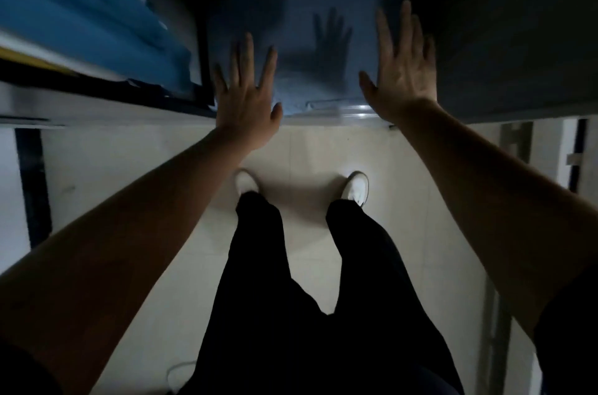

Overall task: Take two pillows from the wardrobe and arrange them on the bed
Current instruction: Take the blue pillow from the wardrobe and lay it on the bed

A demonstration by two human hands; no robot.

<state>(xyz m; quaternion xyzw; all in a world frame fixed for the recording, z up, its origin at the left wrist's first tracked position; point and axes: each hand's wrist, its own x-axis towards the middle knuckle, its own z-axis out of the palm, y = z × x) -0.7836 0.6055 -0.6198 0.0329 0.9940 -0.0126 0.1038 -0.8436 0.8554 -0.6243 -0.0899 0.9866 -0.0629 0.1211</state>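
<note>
a pale tiled floor (307, 148) fills the lower half of the head view, and a person's legs in black trousers (291, 281) and two white shoes (356, 187) are seen standing on it. ahead of the feet a dim blue-grey surface (301, 48) is seen, with a glossy pale edge along its near side; whether it is a wardrobe panel or something inside the wardrobe cannot be told in the poor light. a dark grey panel (501, 38) is seen to its right. at the upper left, folded blue fabric (81, 16) is stacked above a white and yellow layer, blurred and partly out of frame; what holds it cannot be told. no pillow can be made out with certainty, so where the pillows lie cannot be told.

both bare forearms are stretched forward. the left hand (247, 96) is held flat over the near edge of the blue-grey surface, its fingers (249, 51) spread apart and clamped on nothing. the right hand (401, 71) is raised in the same way just beside the dark panel, its fingers (406, 22) straight and loosely apart, gripping nothing. whether either palm touches the surface cannot be told. a hand-shaped shadow (330, 41) is cast on the blue-grey surface between the two hands.
</note>
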